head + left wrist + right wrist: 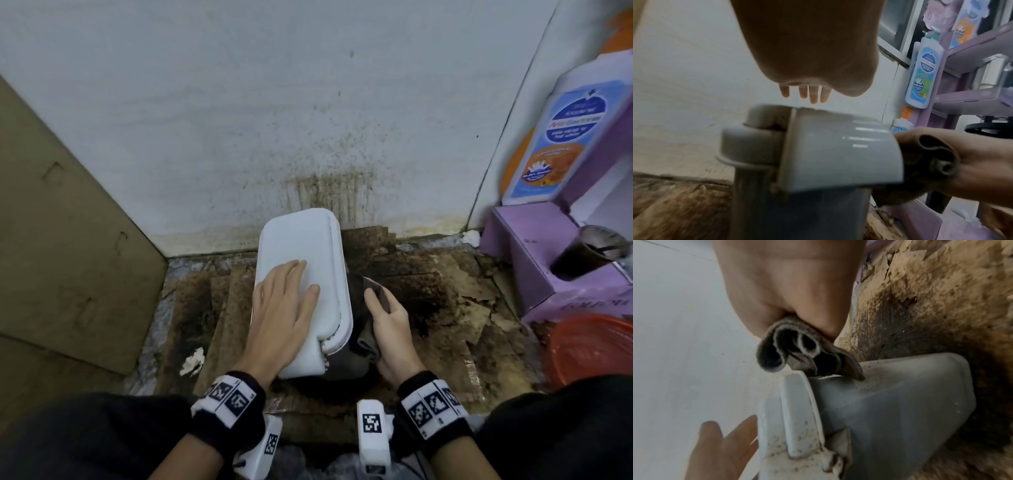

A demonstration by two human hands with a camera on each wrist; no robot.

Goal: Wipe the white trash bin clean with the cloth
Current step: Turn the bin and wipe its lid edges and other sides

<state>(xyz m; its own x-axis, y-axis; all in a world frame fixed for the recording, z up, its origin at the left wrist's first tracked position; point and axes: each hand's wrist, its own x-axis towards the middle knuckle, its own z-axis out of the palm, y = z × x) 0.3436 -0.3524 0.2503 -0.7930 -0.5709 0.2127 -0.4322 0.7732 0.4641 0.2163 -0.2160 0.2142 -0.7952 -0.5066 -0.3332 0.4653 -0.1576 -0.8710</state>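
White trash bin (301,291) stands on the stained floor against the wall, its long axis running away from the person. Left hand (284,308) lies flat, fingers straight, on the lid; right hand (390,329), nearer the bin's right flank, clutches the dark cloth (368,346) against it.

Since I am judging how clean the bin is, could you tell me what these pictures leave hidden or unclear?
- Head view: the left hand lies flat on the lid and hides the part beneath.
- Head view: the bin's right side is hidden by the cloth and right hand.
- Left wrist view: the bin is blurred, so specks cannot be judged.
- No view shows the bin's inside or far side.
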